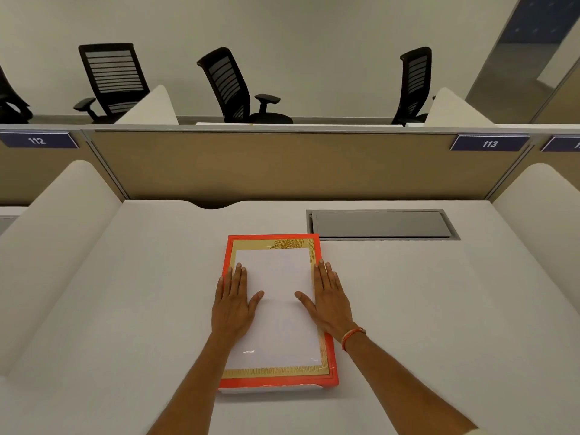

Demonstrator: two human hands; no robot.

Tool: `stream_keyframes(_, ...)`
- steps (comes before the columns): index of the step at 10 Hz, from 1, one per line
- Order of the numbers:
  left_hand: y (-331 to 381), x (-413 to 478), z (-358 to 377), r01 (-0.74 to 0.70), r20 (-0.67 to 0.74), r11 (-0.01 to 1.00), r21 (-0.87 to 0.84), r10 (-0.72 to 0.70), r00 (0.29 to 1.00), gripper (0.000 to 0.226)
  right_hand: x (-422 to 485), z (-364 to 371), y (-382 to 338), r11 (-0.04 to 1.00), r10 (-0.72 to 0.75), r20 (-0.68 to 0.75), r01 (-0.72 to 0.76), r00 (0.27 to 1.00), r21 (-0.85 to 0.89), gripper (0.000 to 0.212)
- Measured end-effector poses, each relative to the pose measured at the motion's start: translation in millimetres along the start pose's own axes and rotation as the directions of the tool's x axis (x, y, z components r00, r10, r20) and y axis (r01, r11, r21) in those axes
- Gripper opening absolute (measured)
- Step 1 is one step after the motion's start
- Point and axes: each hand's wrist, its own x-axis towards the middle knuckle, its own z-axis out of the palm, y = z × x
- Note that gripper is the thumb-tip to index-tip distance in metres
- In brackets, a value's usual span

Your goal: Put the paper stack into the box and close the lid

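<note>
A flat orange box (331, 356) with a gold patterned border lies in the middle of the white desk (423, 309). A white paper stack (276, 277) sits inside that gold border; I cannot tell whether it rests on a lid or within the box. My left hand (233, 304) lies flat, palm down, on the stack's left edge and the box's left rim. Flat on the right edge is my right hand (329, 298), an orange thread band on its wrist. Neither hand grips anything.
A grey metal cable hatch (381, 224) is set into the desk behind the box on the right. A tan partition (282, 164) closes the back, and white curved dividers (53, 246) stand on both sides. Black office chairs (235, 86) stand beyond the partition.
</note>
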Motion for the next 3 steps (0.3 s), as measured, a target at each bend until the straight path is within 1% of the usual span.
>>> stream_keyframes(1, 15, 0, -5, -0.009, 0.007, 0.999, -0.038, 0.009, 1.000, 0.087, -1, -10, 5, 1.000, -0.019, -0.016, 0.020, 1.000, 0.009, 0.093)
stream_keyframes(3, 63, 4, -14, -0.022, -0.028, 0.995, -0.098, 0.020, 0.999, 0.105, -4, -41, 35, 1.000, 0.002, -0.077, -0.002, 0.997, -0.001, 0.090)
